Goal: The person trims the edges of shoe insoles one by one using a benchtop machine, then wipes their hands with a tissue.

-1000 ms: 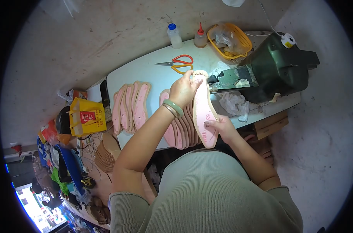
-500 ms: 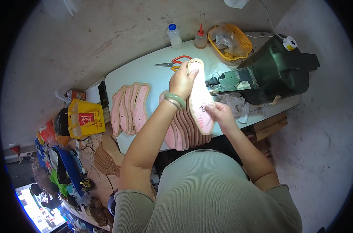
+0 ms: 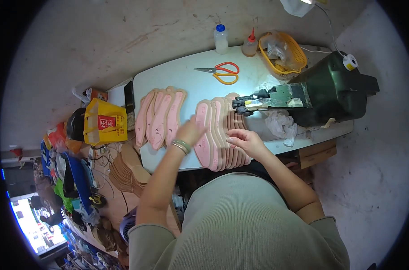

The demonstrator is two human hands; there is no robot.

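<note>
My left hand [image 3: 192, 132], with bangles at its wrist, is smeared by motion between two groups of pink insoles with tan edges. The left group of insoles [image 3: 160, 118] lies overlapped on the white table [image 3: 152, 75]. Close to the table's front edge, the right row of insoles [image 3: 204, 135] overlaps like a fan. My right hand [image 3: 245, 143] is over the right end of this row, thumb and fingers brought together; what they hold, if anything, is too small to tell. The dark green machine's arm [image 3: 269, 98] reaches over the row's back end.
Orange-handled scissors [image 3: 225, 73] lie behind the insoles. A blue-capped bottle [image 3: 221, 40], a red-tipped bottle [image 3: 250, 44] and a yellow basket [image 3: 292, 49] stand along the back. Crumpled white paper [image 3: 281, 126] lies below the machine arm. A yellow bag [image 3: 106, 121] is beyond the left edge.
The insole that both hands held up is out of them, and another pink insole now lies atop the left group. My left hand has moved left and down; the view has shifted slightly.
</note>
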